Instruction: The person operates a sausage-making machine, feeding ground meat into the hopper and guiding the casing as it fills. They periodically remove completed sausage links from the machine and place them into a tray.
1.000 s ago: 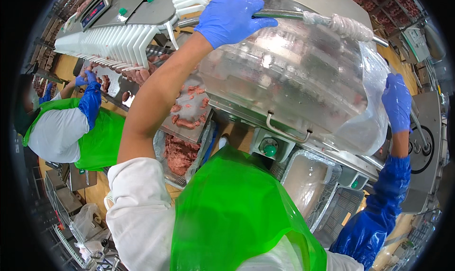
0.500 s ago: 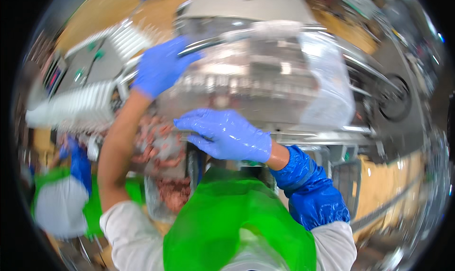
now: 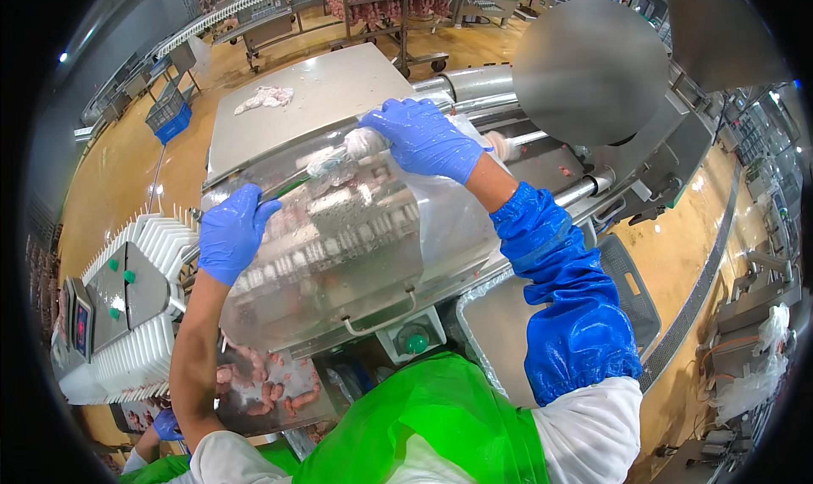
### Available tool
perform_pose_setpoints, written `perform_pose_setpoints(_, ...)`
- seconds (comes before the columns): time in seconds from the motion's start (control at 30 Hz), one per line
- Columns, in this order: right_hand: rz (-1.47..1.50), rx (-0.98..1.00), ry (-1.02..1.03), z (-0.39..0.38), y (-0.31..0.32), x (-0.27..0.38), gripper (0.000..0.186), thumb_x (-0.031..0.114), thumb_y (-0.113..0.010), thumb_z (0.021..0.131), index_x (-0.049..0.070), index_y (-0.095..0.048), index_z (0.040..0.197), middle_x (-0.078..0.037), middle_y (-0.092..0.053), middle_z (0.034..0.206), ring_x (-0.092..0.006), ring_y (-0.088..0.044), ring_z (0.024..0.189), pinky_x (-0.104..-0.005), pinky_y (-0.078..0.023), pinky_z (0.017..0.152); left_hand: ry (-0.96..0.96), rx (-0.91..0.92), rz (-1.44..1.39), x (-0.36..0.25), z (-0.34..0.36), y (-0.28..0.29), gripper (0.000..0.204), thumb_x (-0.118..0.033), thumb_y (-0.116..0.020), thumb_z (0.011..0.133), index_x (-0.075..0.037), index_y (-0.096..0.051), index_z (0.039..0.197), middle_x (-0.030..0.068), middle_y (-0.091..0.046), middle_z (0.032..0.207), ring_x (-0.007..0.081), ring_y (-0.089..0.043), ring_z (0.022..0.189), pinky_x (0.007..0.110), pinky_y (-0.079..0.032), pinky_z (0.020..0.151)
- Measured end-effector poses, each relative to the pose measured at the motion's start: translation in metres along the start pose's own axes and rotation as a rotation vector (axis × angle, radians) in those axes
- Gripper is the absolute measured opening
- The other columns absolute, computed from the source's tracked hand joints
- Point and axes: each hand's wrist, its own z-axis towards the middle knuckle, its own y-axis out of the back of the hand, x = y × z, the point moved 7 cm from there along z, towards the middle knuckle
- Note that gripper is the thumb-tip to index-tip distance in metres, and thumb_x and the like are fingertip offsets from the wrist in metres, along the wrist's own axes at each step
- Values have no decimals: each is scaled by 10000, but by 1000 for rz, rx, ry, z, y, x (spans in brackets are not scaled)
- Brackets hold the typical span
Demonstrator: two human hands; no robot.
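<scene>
A clear machine cover (image 3: 373, 259) with a handle along its lower edge spans the middle, water drops on it. Along its far edge runs a metal rod (image 3: 292, 183) with bunched whitish casing (image 3: 330, 167) on it. My left hand (image 3: 230, 234), in a blue glove, is closed round the rod's left part. My gloved right hand (image 3: 428, 141) has its fingers curled over the rod at the casing's right end. A thin clear plastic sheet (image 3: 453, 209) hangs below that hand. Under the cover, a row of pale parts shows blurrily.
Pinkish sausages (image 3: 271, 391) lie on a metal tray at lower left, near another person's gloved hand (image 3: 167, 425). A white-finned conveyor (image 3: 127, 370) stands left. More casing (image 3: 264, 99) rests on a grey lid (image 3: 339, 77). A round grey blur hides part of the far right.
My right hand has moved up and away from my body, onto the rod with the casing. My left hand now sits lower and further left in view. The view has shifted, showing more floor.
</scene>
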Motion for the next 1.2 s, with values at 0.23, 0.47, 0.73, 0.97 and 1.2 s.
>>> perform_pose_setpoints(0.23, 51, -23, -4, -5, -5, -20, 460, 78, -624, 764, 154, -580, 1215, -128, -598, 1000, -339, -596, 959, -467, -450, 827, -4, -31, 129, -10, 16, -8, 307, -372, -660, 883, -83, -563, 843, 130, -561, 707, 348, -569, 627, 422, -451, 569)
perform_pose_setpoints(0.47, 12, 123, 100, -13, 19, 12, 486, 180, -674, 740, 136, -571, 1213, -135, -597, 948, -321, -609, 880, -454, -456, 752, -112, 20, 129, -35, 32, -7, 331, -417, -710, 817, -104, -601, 821, 91, -573, 680, 296, -583, 602, 409, -457, 541)
perform_pose_setpoints(0.73, -153, -186, -17, -68, 100, -9, 606, 380, -773, 690, 162, -596, 1227, -69, -604, 868, -283, -609, 812, -473, -410, 825, -239, -6, -148, -108, 77, -46, 306, -365, -745, 794, -91, -616, 835, 83, -574, 683, 275, -573, 576, 403, -456, 526)
perform_pose_setpoints(0.97, -69, -111, -93, -77, 65, -44, 467, 234, -683, 764, 153, -591, 1214, -108, -586, 1018, -290, -617, 889, -444, -461, 703, -107, 4, 28, -59, 57, -23, 255, -243, -762, 795, -58, -615, 890, 109, -599, 730, 302, -599, 657, 384, -476, 600)
perform_pose_setpoints(1.2, -31, -169, 69, -13, 7, 5, 289, 135, -627, 765, 88, -583, 1046, -136, -580, 983, -322, -601, 855, -459, -466, 734, 48, -17, 157, -24, 4, 2, 271, -297, -739, 815, -65, -622, 892, 124, -606, 738, 325, -596, 667, 404, -470, 607)
